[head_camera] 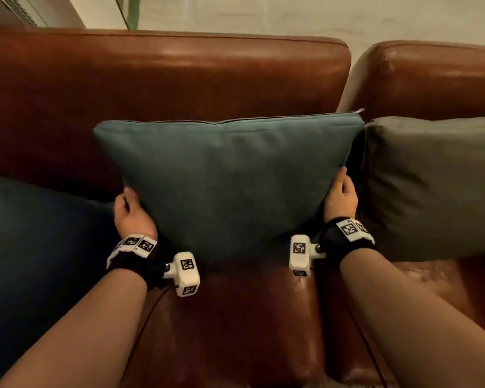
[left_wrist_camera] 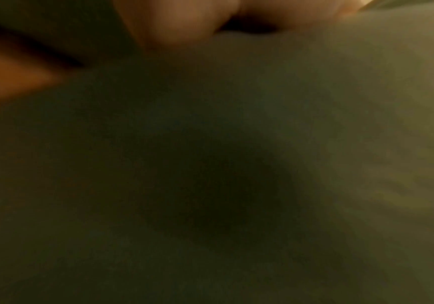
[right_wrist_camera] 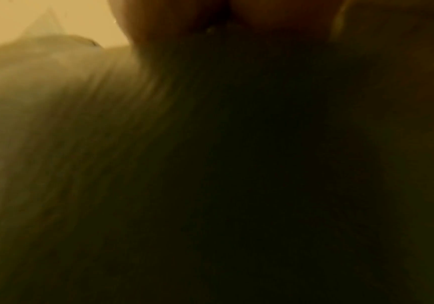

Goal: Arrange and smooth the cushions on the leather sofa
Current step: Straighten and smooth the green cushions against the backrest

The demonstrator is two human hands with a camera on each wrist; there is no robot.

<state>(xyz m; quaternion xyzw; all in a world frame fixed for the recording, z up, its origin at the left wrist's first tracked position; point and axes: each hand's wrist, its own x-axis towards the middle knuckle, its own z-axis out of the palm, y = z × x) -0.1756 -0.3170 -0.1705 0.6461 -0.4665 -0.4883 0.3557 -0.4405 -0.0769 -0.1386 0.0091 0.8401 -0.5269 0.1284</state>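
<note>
A teal cushion (head_camera: 230, 186) stands upright on the brown leather sofa (head_camera: 163, 79), leaning on the backrest, zip edge on top. My left hand (head_camera: 130, 210) grips its left side edge, thumb in front and fingers hidden behind. On the opposite edge my right hand (head_camera: 342, 196) holds on the same way. Both wrist views are dark and blurred: cushion fabric (left_wrist_camera: 236, 164) fills the left one, with the left hand (left_wrist_camera: 184, 22) at the top. The right wrist view has fabric (right_wrist_camera: 55, 133) below the right hand (right_wrist_camera: 184, 18).
A grey-green cushion (head_camera: 437, 186) leans at the right against a second backrest section (head_camera: 437, 79). A dark blue cushion (head_camera: 34, 242) lies at the left. Bare leather seat (head_camera: 235, 326) shows in front. A pale wall lies behind the sofa.
</note>
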